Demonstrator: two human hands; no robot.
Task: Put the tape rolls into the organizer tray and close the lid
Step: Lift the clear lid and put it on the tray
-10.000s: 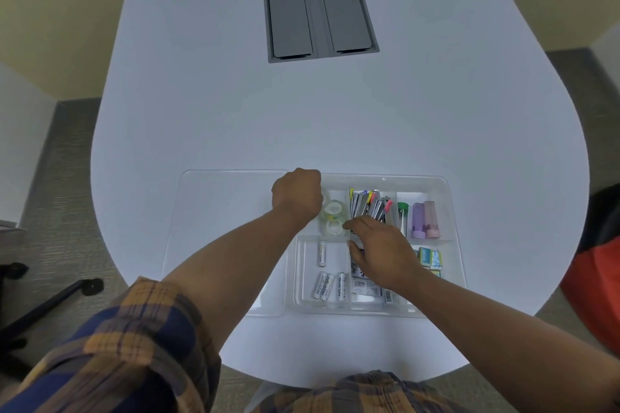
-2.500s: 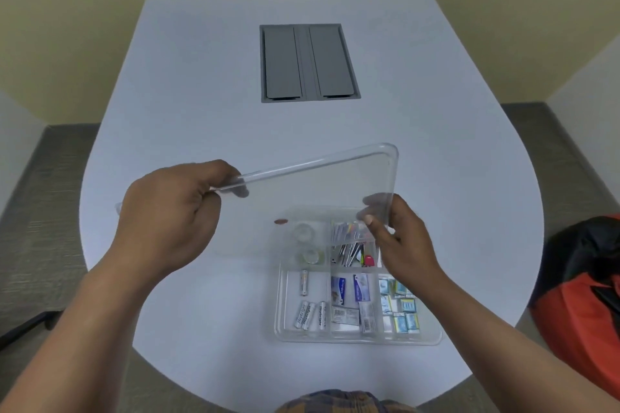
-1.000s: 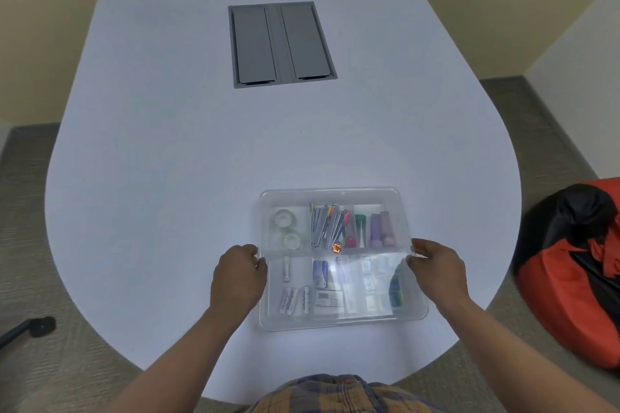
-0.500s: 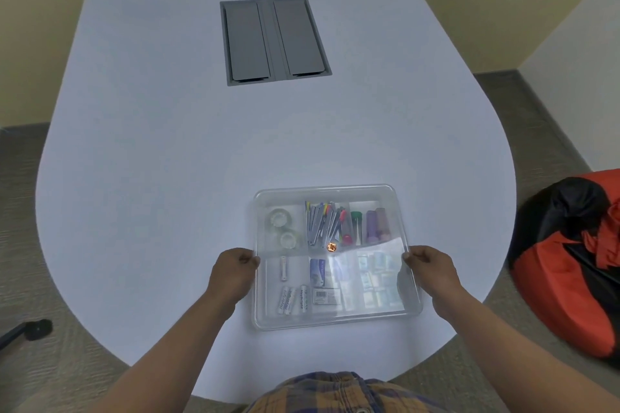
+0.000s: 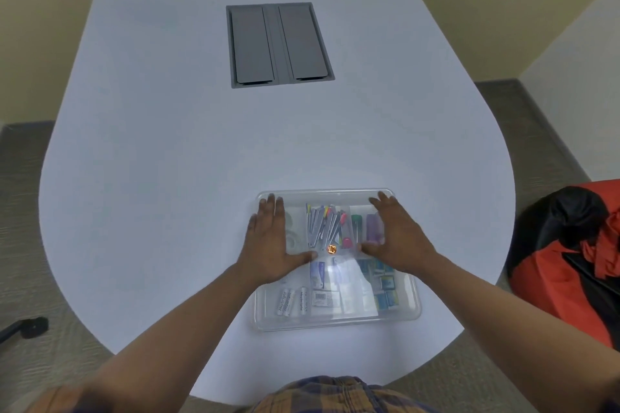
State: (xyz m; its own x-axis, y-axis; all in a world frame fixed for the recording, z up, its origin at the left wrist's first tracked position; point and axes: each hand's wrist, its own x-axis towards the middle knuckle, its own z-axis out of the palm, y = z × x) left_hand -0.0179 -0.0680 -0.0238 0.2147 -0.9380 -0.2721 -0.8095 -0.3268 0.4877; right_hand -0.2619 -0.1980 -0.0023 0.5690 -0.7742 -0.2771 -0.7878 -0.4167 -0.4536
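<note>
Clear organizer tray [image 5: 335, 320], at the table's [image 5: 167, 161] near edge, clear lid [image 5: 339, 195] on top. My left hand [image 5: 270, 243] lies flat, fingers spread, on the lid's left half, covering most of the tape rolls [image 5: 291, 228] in the far-left compartment. My right hand [image 5: 397, 238] lies flat likewise on the right half. Beneath: pens [image 5: 323, 223], batteries [image 5: 291, 301]. Grey cable hatch [image 5: 279, 44] toward the far edge; red-and-black bag [image 5: 570, 258] off the right edge.

Organizer tray [image 5: 335, 320] at the near edge of the table [image 5: 167, 161], lid [image 5: 339, 278] on top. Left hand [image 5: 268, 245] and right hand [image 5: 396, 238] flat on the lid's far half, tape rolls [image 5: 292, 231] beneath the left one. Far behind, hatch [image 5: 278, 43] set into the tabletop.
</note>
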